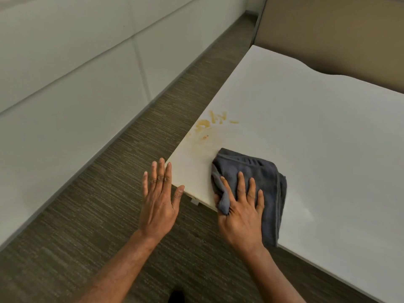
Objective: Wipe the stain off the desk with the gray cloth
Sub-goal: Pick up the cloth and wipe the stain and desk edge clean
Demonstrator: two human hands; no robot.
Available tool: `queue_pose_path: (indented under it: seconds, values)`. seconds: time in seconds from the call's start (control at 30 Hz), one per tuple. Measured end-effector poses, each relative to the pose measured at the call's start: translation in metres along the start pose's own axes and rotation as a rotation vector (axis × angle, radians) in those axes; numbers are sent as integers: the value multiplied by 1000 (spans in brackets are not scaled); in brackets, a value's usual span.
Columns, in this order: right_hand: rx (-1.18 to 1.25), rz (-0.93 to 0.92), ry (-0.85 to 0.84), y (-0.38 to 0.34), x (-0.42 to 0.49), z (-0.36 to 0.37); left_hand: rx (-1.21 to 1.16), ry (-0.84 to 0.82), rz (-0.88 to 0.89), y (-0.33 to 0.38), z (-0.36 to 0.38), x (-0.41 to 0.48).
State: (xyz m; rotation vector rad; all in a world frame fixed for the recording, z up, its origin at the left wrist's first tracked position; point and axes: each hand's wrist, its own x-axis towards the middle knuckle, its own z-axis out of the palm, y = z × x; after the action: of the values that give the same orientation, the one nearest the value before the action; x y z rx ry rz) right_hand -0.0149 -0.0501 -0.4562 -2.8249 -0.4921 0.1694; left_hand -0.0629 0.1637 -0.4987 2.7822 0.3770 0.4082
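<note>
A yellow-brown stain [207,124] smears the white desk [317,138] close to its left edge. A folded gray cloth [262,171] lies flat on the desk near the front left corner, just short of the stain. My right hand [240,213] presses down on the cloth, fingers spread over it and the thumb pinching a fold at the desk's front edge. My left hand [159,200] hovers beside the desk's corner, fingers straight and together, holding nothing; its thumb tip is at the corner edge.
Grey-brown striped carpet [109,215] runs along the desk's left side. A pale panelled wall [65,84] borders the carpet at left. A beige partition [338,29] stands behind the desk's curved far edge. A fainter yellowish smudge [328,90] shows farther back on the desk.
</note>
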Motion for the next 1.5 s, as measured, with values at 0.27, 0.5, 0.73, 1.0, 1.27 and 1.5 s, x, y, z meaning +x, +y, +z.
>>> queue_pose_path:
  seconds: [0.27, 0.5, 0.73, 1.0, 1.27, 1.5]
  values:
    - [-11, 207, 55, 23, 43, -12, -33, -16, 26, -1, -1, 6]
    - [-20, 94, -33, -17, 90, -10, -76, -34, 36, 0, -5, 6]
    - [-24, -163, -54, -43, 54, 4, -97, -46, 63, -2, -8, 11]
    - [-46, 11, -19, 4, 26, -5, -128, -61, 64, -18, -12, 26]
    - [-50, 74, -9, -31, 113, -6, -136, -61, 82, -26, -11, 31]
    - [-64, -115, -51, -72, 129, 2, -160, -92, 101, -34, -14, 37]
